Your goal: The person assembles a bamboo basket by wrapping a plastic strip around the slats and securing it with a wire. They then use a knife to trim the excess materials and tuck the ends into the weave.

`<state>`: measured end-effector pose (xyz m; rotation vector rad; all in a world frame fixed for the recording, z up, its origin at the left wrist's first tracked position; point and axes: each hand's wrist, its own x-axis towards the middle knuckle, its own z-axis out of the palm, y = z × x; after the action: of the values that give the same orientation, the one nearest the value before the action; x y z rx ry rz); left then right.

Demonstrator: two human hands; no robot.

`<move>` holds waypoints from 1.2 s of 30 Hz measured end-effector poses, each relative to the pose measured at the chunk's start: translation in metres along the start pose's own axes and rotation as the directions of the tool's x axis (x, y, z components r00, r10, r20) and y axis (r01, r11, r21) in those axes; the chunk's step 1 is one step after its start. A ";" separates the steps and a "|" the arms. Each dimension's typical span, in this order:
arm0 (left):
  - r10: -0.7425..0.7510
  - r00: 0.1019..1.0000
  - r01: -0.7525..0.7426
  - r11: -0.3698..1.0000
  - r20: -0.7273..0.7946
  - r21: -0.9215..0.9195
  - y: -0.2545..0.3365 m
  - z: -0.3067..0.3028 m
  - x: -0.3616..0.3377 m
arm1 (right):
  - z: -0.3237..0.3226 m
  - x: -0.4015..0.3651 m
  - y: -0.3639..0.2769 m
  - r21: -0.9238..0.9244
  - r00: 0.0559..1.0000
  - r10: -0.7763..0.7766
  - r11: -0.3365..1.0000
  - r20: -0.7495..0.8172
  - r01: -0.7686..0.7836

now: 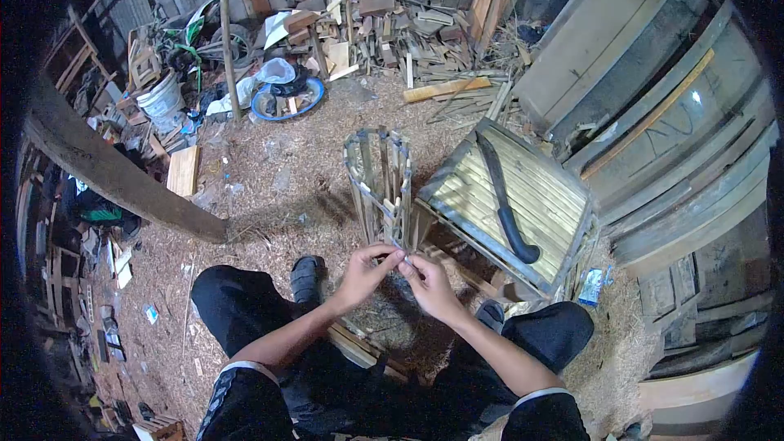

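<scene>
My left hand (365, 278) and my right hand (434, 287) meet in front of me, thumbs and fingertips pinched close together. Whatever lies between the fingertips is too small to make out. Just beyond them stands an upright, open-topped frame of thin slats (360, 184), bound with cross strips; the hands hide its near lower part. To the right is a low slat-topped table (457, 184) with a dark border. A machete (499, 184) with a black handle lies across it, the handle towards me.
Wood scraps (425, 28) are heaped along the back wall. A blue-rimmed basin (287, 114) and a white bucket (162, 104) stand at the back left. A thick post (122, 167) slants in from the left. Long boards (604, 24) lean on the right. Shavings cover the floor.
</scene>
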<state>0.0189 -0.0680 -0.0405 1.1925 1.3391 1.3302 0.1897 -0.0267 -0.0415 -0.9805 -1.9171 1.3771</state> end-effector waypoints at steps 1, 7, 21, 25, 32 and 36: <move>-0.118 0.993 0.119 0.983 0.016 -0.139 -0.004 0.002 -0.002 | 0.003 -0.001 0.001 -0.004 0.999 -0.033 0.999 -0.029 0.033; -0.254 0.966 0.255 0.880 0.055 -0.402 -0.020 0.007 -0.003 | 0.005 -0.007 -0.007 0.026 0.999 -0.036 0.999 -0.034 0.037; -0.378 0.924 0.323 0.678 0.064 -0.660 -0.004 0.019 0.002 | 0.011 -0.008 0.006 -0.098 0.981 -0.192 0.977 -0.037 0.187; -0.431 0.900 0.339 0.598 0.065 -0.726 0.000 0.012 -0.001 | -0.002 -0.005 0.003 -0.168 0.981 -0.195 0.967 -0.005 0.191; -0.451 0.891 0.392 0.709 0.050 -0.586 0.017 0.002 -0.001 | -0.007 -0.004 -0.005 -0.372 0.883 -0.433 0.861 -0.181 0.346; -0.396 0.912 0.381 0.721 0.106 -0.578 0.006 -0.004 0.000 | -0.011 -0.002 -0.012 -0.548 0.798 -0.581 0.725 -0.161 0.418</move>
<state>0.0156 -0.0689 -0.0339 0.4298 0.9966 1.3056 0.1963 -0.0247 -0.0273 -0.7389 -2.0946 0.3817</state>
